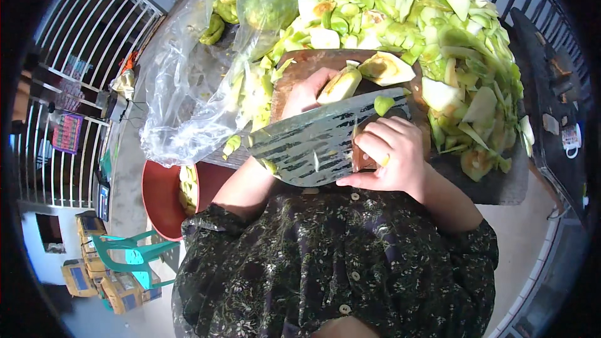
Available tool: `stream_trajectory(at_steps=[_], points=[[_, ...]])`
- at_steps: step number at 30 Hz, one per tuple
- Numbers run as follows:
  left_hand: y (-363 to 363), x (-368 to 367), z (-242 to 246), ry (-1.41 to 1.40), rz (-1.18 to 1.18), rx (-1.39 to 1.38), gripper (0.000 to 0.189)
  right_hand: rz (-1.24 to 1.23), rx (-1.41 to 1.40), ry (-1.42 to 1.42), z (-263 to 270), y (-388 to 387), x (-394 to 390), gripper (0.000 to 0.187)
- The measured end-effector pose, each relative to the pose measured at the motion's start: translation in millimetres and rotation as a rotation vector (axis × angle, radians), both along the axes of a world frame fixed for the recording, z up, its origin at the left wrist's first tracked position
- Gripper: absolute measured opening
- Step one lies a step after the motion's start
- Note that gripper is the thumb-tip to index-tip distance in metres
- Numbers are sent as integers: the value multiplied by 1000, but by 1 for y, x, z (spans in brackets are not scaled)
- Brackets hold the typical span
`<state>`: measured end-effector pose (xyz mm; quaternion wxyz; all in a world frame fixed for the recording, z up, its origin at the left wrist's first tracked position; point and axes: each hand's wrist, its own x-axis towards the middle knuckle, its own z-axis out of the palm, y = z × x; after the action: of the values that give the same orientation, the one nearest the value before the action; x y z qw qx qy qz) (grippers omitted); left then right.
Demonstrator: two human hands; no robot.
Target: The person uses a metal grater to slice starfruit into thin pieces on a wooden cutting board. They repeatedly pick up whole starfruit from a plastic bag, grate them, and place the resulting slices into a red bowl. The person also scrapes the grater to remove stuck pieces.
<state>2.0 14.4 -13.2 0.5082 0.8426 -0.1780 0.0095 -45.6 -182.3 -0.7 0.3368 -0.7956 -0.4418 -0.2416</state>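
Note:
My right hand [399, 155] grips the short wooden handle of a broad cleaver [305, 145]. Its wide blade is wet and streaked, with a green scrap stuck near the top, and it hides part of my left arm. Behind the blade, my left hand [307, 94] holds a peeled pale-green piece of what looks like chayote [342, 85], browned on its cut face. The blade's upper edge is close to that piece; whether they touch I cannot tell. Another cut piece [387, 69] with a browned hollow lies on the wooden chopping board [300, 63].
Peels and scraps [399, 14] are heaped behind and right of the board. Whole green chayotes [270, 4] sit in a clear plastic bag [183, 89] at left. Below it stands a red bucket [162, 202] with pale pieces inside. A green plastic chair [136, 253] and cardboard boxes [119, 291] are farther left.

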Motion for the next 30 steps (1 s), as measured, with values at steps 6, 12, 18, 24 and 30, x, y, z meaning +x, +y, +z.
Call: stream_trajectory(at_steps=[6,12,18,24,30], points=[[-4,-2,-7,-129,-51,-199,44,-110,-16,-32,-5,4,1,52],[-3,-4,-10,-310,155,-32,42,-205,-106,35,-1,0,4,54],[6,1,-19,-397,258,-176,45,-712,52,406,2,-44,66,55],[17,11,-13,433,-29,-1069,40,-601,168,353,34,-40,78,45],[31,11,-42,584,-75,-1201,41,-170,174,7,0,-24,57,46]])
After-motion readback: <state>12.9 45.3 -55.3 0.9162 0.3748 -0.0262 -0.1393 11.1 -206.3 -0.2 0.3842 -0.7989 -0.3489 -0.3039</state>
